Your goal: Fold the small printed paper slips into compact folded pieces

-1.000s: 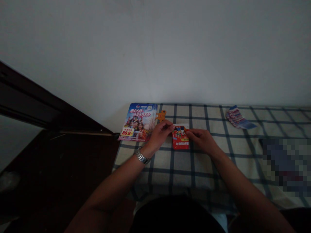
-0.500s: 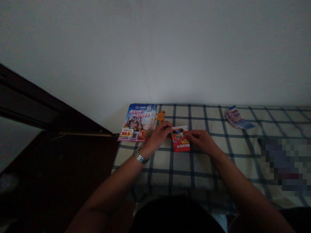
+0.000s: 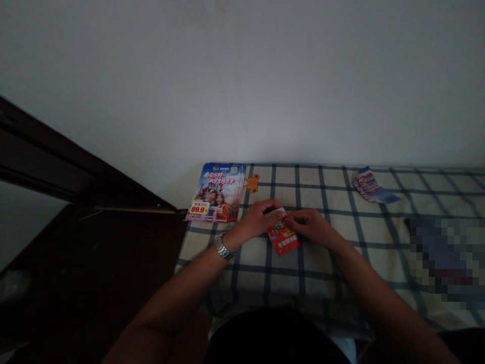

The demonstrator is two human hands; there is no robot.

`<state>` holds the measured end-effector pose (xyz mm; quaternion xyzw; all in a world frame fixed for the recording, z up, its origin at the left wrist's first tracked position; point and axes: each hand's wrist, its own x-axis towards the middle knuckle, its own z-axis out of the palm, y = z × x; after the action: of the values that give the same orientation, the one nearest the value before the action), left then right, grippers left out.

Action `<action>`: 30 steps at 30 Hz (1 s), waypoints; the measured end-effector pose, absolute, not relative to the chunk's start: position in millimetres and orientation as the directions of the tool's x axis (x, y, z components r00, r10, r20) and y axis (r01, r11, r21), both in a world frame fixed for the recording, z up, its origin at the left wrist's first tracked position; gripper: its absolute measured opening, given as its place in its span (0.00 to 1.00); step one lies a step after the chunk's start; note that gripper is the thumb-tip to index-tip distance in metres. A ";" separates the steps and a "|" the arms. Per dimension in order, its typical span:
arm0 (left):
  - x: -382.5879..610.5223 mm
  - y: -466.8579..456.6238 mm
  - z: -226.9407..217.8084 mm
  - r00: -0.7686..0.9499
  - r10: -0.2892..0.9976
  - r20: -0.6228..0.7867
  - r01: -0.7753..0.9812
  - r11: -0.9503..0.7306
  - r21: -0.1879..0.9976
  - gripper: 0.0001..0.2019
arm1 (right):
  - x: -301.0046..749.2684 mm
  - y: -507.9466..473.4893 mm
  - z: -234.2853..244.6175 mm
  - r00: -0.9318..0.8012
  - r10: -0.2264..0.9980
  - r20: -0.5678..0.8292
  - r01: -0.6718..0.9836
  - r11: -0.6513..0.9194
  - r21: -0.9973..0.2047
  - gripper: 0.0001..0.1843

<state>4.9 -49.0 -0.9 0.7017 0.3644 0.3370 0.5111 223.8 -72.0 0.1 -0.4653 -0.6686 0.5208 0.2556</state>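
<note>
Left hand — narrow pinch on red card, upper end; right hand — likewise, close beside.

dim light, bare pale wall

From my end I see a white-edged red card, an orange figure, blue-and-pink leaflets and cream cloth checked dark blue.

Two hands, one left hand and one right hand; one red card. From the card: one watch at nine o'clock, one leaflet stack at ten, one orange bear at eleven, one crumpled paper at two.
</note>
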 end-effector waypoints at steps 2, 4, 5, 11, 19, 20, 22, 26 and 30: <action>5.8 -49.5 0.2 0.492 0.864 0.107 0.139 -0.199 0.970 0.11 | 222.3 -72.0 0.0 -0.424 0.896 -0.131 0.354 0.031 -0.935 0.24; 6.4 -49.4 1.1 0.469 0.876 0.113 0.129 -0.195 0.972 0.11 | 221.1 -71.6 0.0 -0.401 0.910 -0.108 0.356 0.047 -0.933 0.23; 6.6 -49.2 1.4 0.458 0.881 0.115 0.131 -0.195 0.972 0.11 | 220.7 -71.4 0.2 -0.390 0.916 -0.094 0.359 0.058 -0.932 0.22; 6.7 -47.4 0.8 0.397 0.911 0.116 0.143 -0.187 0.972 0.12 | 220.0 -70.8 1.8 -0.361 0.931 -0.058 0.393 0.096 -0.914 0.23; 6.1 -46.8 -4.2 0.424 0.898 0.117 0.178 -0.209 0.962 0.13 | 222.7 -69.5 -4.3 -0.396 0.915 -0.073 0.428 0.114 -0.897 0.21; 5.9 -46.8 -4.5 0.431 0.895 0.117 0.184 -0.215 0.959 0.13 | 222.9 -69.7 -4.7 -0.399 0.914 -0.073 0.423 0.113 -0.899 0.21; 5.4 -47.0 -4.6 0.446 0.888 0.113 0.191 -0.218 0.957 0.13 | 223.1 -70.2 -4.9 -0.402 0.913 -0.075 0.420 0.110 -0.901 0.20; 4.6 -47.2 -4.2 0.456 0.882 0.121 0.197 -0.232 0.952 0.13 | 222.4 -70.8 -4.0 -0.398 0.915 -0.071 0.422 0.114 -0.900 0.20; 3.7 -46.1 -2.5 0.449 0.883 0.135 0.187 -0.241 0.952 0.14 | 223.3 -70.1 -3.4 -0.394 0.916 -0.073 0.407 0.103 -0.908 0.21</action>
<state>3.7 -46.1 -2.5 0.7005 0.3821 0.3601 0.4834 223.3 -70.1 -3.4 -0.4788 -0.6909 0.4684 0.2719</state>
